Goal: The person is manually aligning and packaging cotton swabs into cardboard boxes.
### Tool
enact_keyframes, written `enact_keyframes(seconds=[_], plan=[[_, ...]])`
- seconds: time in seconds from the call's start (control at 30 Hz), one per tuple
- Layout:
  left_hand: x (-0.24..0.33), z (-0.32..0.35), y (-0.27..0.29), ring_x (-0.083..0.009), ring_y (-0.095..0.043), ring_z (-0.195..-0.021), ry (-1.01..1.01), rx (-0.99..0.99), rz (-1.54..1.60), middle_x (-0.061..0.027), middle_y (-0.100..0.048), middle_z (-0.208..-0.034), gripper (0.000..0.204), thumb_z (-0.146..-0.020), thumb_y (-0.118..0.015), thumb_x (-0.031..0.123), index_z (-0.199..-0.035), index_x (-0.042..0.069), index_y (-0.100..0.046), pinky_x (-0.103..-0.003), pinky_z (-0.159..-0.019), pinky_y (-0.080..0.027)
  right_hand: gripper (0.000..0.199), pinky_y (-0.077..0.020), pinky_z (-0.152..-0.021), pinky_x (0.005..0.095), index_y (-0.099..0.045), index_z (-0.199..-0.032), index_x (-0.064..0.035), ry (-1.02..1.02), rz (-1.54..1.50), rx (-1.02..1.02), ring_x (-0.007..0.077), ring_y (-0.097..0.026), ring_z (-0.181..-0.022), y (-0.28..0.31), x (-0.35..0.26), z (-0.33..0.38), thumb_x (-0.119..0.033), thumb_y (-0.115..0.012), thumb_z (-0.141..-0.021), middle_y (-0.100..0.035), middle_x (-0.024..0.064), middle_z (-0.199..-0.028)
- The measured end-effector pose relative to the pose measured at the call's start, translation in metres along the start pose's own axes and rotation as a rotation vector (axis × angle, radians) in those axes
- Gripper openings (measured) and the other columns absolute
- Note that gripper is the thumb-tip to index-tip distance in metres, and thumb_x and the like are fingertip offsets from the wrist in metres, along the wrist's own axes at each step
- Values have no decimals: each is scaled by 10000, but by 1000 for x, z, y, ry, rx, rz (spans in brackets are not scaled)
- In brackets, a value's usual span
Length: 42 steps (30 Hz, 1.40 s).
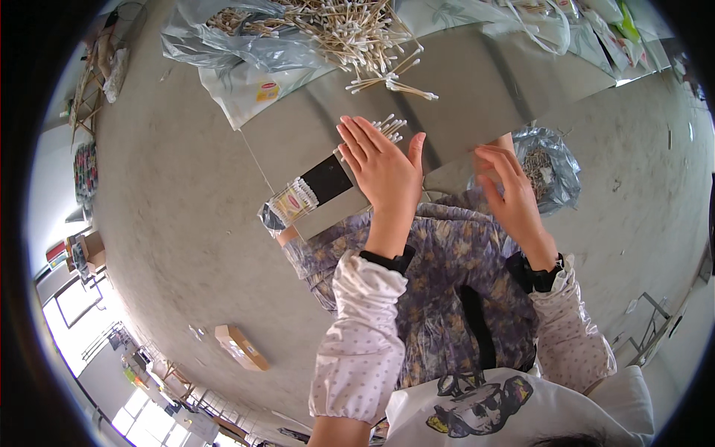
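My left hand (pixel 381 173) lies flat, fingers stretched out and thumb apart, over a small bunch of cotton swabs (pixel 391 128) on the grey metal tabletop (pixel 454 89). White swab tips poke out past its fingers; what lies beneath the palm is hidden. By the near right edge of the tabletop, my right hand (pixel 512 197) hovers with fingers slightly bent and thumb apart, nothing visible between them. Left of my left hand, a clear pack of cotton swabs (pixel 292 203) with a yellow label sits at the end of a black strip (pixel 326 181).
A big heap of loose cotton swabs (pixel 354 37) spills from a clear plastic bag (pixel 216 45) at the far side. Below the table's right edge stands a plastic-lined container (pixel 555 179) with swabs inside. White plastic packaging (pixel 536 22) lies far right. A cardboard box (pixel 241 347) rests on the floor.
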<state>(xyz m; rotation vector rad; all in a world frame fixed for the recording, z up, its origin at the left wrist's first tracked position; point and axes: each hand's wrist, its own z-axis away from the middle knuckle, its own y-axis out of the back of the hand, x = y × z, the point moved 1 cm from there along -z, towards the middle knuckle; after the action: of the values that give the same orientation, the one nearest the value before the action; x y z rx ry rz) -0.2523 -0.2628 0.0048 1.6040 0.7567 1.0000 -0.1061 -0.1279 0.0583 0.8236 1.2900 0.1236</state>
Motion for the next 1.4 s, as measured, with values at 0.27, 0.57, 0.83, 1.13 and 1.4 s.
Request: enact_keyframes(seconds=[0.27,0.57,0.83,1.13,1.4], plan=[[0,48,11,-432,-230,-1464,-318,-152,29,-319,-221,-1560,1039,-896,-511,657,-1490,-136,-198,-523,-1175,-233,285,-498,-886,400,-613,-1139,-60,225,65,145,325,-619,-1028,-19,-23,-79,-24,-644,-859,-644,114,-1103],[-6,45,8,-436,-201,-1475,-315,-104,96,-319,-221,-1561,997,-912,-499,642,-1483,-131,-236,-535,-1182,-203,94,-460,-869,412,-671,-856,-73,379,111,-109,302,-589,-955,-79,-11,-133,-37,-587,-835,-648,67,-884],[-5,43,12,-461,-161,-1478,-240,-47,164,-347,-182,-1559,1001,-921,-528,601,-1480,-159,-193,-563,-1177,-190,280,-533,-783,303,-685,-1006,-38,80,-382,69,225,-683,-866,-74,-8,-120,89,-488,-852,-687,103,-905],[-15,-27,1,-427,-261,-1456,-270,59,68,-315,-282,-1538,957,-920,-540,584,-1475,-139,-246,-531,-1168,-233,208,-509,-724,367,-647,-939,-54,229,-141,322,261,-613,-833,-82,-3,-111,79,-538,-821,-651,58,-852],[-2,22,2,-447,-186,-1476,-231,-42,76,-315,-218,-1566,999,-914,-517,628,-1484,-138,-222,-552,-1167,-215,216,-509,-722,371,-645,-940,-64,283,-103,363,256,-611,-831,-80,3,-110,79,-542,-814,-646,51,-840]])
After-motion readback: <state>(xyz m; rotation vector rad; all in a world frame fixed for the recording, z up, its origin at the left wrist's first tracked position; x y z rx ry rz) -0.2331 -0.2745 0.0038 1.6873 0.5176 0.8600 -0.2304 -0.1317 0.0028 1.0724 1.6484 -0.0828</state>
